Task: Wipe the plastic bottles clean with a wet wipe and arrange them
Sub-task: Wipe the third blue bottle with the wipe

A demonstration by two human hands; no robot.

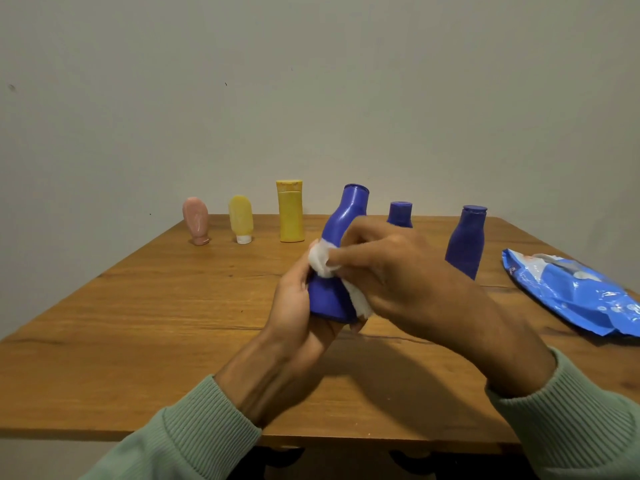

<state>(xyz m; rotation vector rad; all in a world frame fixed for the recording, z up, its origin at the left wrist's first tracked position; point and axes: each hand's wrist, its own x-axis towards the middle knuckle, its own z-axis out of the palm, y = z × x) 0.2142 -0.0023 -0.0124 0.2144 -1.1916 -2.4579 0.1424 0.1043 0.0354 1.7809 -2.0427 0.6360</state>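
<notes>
The bottle (341,220) is held upright with a slight tilt, clear of the surface (173,306). Its waist is rubbed with a wipe (320,259), which is pinched against it by the curled fingers (346,252) of the right hand (408,271). Its lower half is gripped by the left hand (294,306), fingers wrapped round the base. Behind it, a pink tube (196,220), a yellow tube (240,218), a yellow bottle (291,211), a second blue bottle (400,214) and a third blue bottle (465,240) are stood in a row, and a wipe pack (575,292) is laid at the right

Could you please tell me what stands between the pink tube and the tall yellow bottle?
In the head view, a small yellow tube stands cap down between the pink tube and the tall yellow bottle, apart from both.
</notes>
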